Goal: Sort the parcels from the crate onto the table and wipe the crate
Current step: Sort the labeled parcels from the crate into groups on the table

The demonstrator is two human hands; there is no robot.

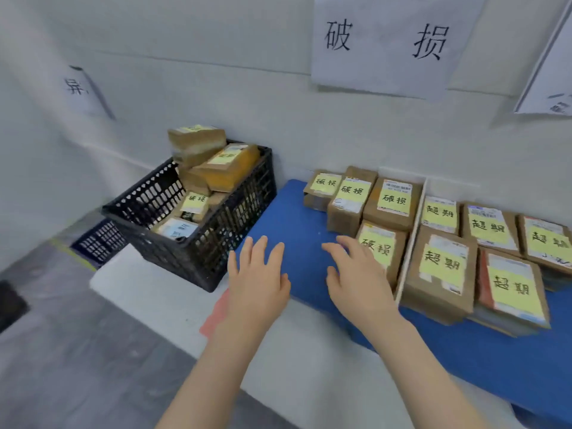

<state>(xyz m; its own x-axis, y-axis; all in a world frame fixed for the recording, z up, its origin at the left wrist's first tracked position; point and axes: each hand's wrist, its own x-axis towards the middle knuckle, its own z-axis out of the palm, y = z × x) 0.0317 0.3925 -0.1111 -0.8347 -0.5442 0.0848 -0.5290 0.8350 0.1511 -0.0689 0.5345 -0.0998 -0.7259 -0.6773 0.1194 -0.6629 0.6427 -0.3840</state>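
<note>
Parcels [213, 168] remain heaped in the black crate [241, 212], which sits at the table's left end, up and to the left of both hands. The left hand [258, 274] is the nearer one, just beside the crate's front corner; the right hand [353, 274] hovers further off, its outer edge next to the front parcel [382, 249] of the yellow-noted group on the blue mat [291, 224]. Both hands are spread flat, palms down, fingers apart, with nothing in them.

By my reckoning the next reach goes leftward and away, over the crate's near wall. The crate lies skewed to the table edge, its long axis running from near right to far left, and the top boxes are tilted, one leaning above the rim.

The crate is stiff plastic lattice, full of small holes. The parcels are squat brown cardboard boxes, taped, most carrying a yellow handwritten note; one in the crate [176, 229] shows a white printed label instead. Sorted boxes lie in neat rows to the right, split by a thin white divider [411, 239]. A paper sign [387, 41] hangs on the wall above them. A pinkish cloth [216, 314] peeks out under the left wrist, likely for the wiping.
</note>
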